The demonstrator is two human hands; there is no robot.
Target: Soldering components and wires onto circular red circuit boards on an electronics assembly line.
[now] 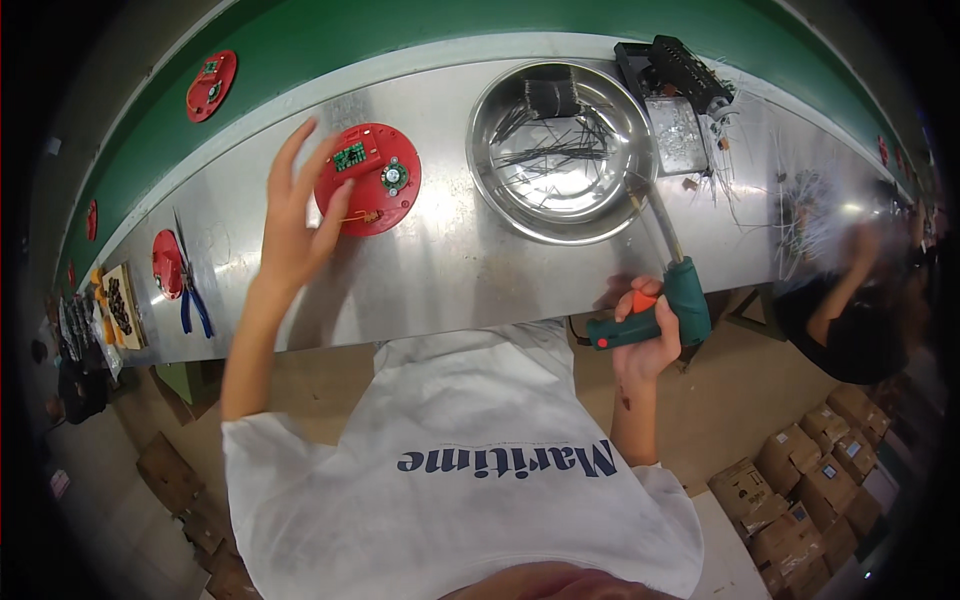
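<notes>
My left hand (292,225) is open, its fingers spread over the left edge of a round red plastic housing (392,212). A green circuit board (350,156) and a small round component (394,176) sit in that housing, with short yellow wires near its lower edge. Whether my fingertips touch it I cannot tell. My right hand (650,345) is wrapped round the handle of a green soldering gun (686,300) with an orange trigger. Its metal barrel points up and away, the tip at the right rim of a steel bowl (483,190). Dark thin wires (555,150) lie in the bowl.
A black stand (690,75) and a metal tray (677,135) stand right of the bowl, among loose wires. Blue-handled pliers (193,300) lie at the left by another red housing (168,264). A co-worker's arm (845,285) reaches in from the right; cardboard boxes (790,455) are stacked below.
</notes>
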